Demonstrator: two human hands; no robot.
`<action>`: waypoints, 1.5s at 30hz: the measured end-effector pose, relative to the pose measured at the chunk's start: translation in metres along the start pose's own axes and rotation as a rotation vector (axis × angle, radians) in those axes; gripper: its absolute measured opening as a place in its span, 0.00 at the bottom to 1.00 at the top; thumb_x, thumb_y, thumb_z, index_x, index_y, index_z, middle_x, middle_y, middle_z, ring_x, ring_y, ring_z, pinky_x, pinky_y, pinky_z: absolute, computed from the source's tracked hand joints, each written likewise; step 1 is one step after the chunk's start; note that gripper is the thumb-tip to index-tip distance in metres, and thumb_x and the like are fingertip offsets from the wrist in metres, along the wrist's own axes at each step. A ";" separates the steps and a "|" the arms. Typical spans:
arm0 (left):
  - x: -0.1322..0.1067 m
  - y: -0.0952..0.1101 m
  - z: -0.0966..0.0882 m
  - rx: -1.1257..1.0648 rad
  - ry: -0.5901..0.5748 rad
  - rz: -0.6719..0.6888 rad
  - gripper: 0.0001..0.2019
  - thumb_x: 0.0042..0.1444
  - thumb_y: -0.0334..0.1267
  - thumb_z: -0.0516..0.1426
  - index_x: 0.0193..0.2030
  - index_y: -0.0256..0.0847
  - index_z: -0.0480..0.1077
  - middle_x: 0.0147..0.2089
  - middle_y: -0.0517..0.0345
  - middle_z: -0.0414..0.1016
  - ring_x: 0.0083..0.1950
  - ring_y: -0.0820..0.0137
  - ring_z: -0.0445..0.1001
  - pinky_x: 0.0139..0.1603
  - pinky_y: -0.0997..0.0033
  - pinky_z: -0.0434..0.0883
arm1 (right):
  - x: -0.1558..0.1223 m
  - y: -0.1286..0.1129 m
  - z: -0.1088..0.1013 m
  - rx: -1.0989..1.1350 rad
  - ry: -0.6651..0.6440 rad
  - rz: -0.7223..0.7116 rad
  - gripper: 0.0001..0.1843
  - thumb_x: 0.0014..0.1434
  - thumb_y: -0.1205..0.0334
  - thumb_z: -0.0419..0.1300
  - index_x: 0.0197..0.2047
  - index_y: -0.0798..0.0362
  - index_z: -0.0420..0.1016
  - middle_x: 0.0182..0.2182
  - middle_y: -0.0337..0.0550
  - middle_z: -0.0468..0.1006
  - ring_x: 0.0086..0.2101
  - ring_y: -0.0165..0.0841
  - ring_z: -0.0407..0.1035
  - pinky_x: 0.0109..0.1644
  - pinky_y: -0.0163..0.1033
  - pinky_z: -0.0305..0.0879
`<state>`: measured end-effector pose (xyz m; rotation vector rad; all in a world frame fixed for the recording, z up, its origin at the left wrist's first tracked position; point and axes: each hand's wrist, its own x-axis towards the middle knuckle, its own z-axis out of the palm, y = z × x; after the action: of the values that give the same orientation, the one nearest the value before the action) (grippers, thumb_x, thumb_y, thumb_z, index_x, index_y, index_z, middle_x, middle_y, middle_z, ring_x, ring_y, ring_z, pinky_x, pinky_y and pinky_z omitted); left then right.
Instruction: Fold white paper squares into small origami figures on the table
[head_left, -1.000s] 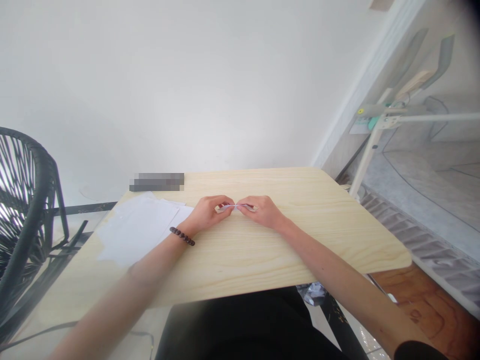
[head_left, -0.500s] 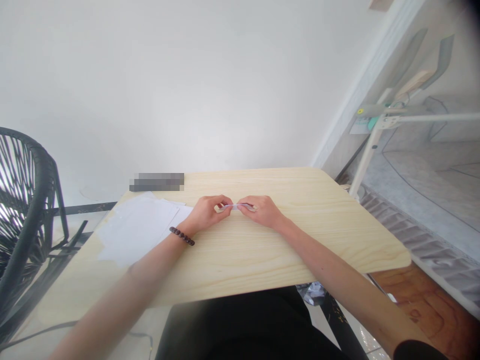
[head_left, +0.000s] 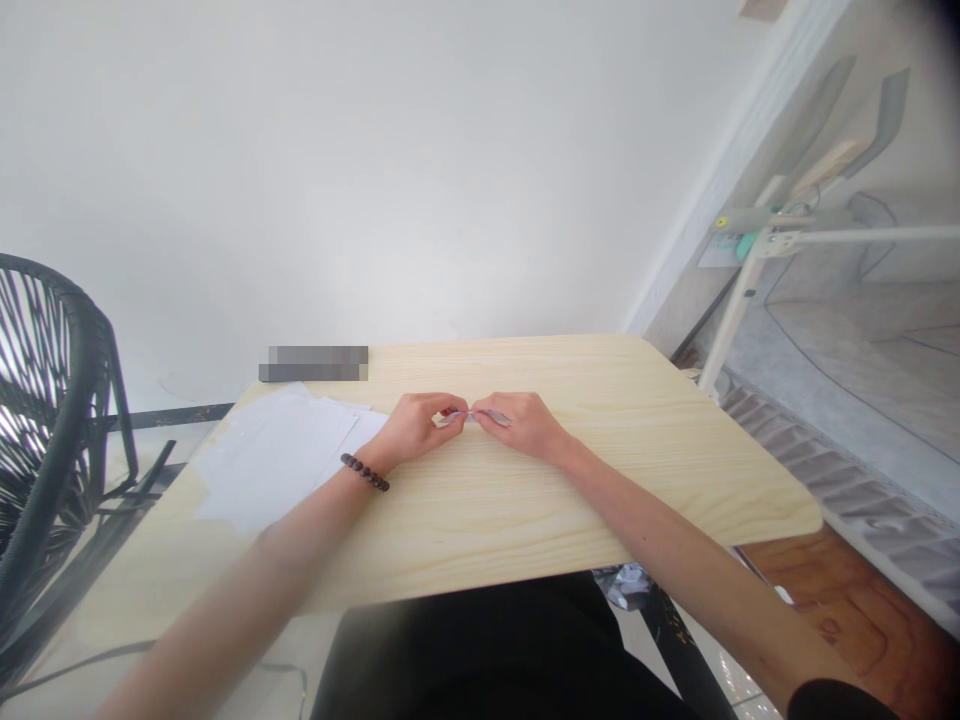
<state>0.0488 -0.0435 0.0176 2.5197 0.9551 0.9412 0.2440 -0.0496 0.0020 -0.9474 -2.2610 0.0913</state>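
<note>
Over the middle of the wooden table [head_left: 450,530], a small folded piece of white paper [head_left: 495,415] is pinched between my two hands. My left hand [head_left: 421,425], with a dark bead bracelet [head_left: 365,472] at the wrist, has thumb and fingers closed on its left end. From the other side, my right hand [head_left: 521,425] grips the right end. The fingertips of both hands nearly touch at the paper's middle and hide most of it. Loose white sheets [head_left: 270,455] lie spread to the left of my left hand.
A dark blurred-out block [head_left: 313,364] sits at the table's back left edge, near the white wall [head_left: 450,180]. On the left stands a black woven chair [head_left: 60,400]. A white metal frame [head_left: 731,320] rises beyond the right edge.
My fingertips have come closer together at the middle of the paper, covering more of it. The paper's ends now look tilted. The loose sheets have stayed put.
</note>
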 end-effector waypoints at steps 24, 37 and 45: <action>0.000 -0.003 0.002 0.013 -0.012 -0.084 0.09 0.51 0.39 0.51 0.34 0.40 0.69 0.32 0.60 0.73 0.31 0.74 0.69 0.35 0.76 0.67 | 0.001 -0.002 -0.002 0.003 -0.014 0.034 0.10 0.56 0.61 0.49 0.36 0.51 0.70 0.33 0.39 0.75 0.31 0.26 0.67 0.35 0.30 0.58; 0.000 -0.004 0.003 0.011 -0.014 -0.085 0.08 0.50 0.38 0.52 0.34 0.40 0.69 0.32 0.60 0.73 0.30 0.75 0.69 0.34 0.76 0.67 | 0.001 -0.001 -0.002 -0.002 -0.026 0.032 0.10 0.57 0.59 0.49 0.37 0.50 0.70 0.32 0.38 0.74 0.31 0.26 0.67 0.35 0.30 0.58; -0.001 -0.003 0.003 0.006 -0.001 -0.072 0.08 0.50 0.38 0.51 0.33 0.40 0.70 0.32 0.60 0.74 0.29 0.75 0.69 0.35 0.76 0.67 | 0.001 -0.001 -0.002 0.016 -0.015 0.037 0.10 0.56 0.60 0.50 0.37 0.50 0.70 0.34 0.38 0.75 0.32 0.26 0.68 0.36 0.30 0.58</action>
<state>0.0487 -0.0419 0.0140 2.4728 1.0423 0.9171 0.2443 -0.0504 0.0043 -0.9835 -2.2531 0.1335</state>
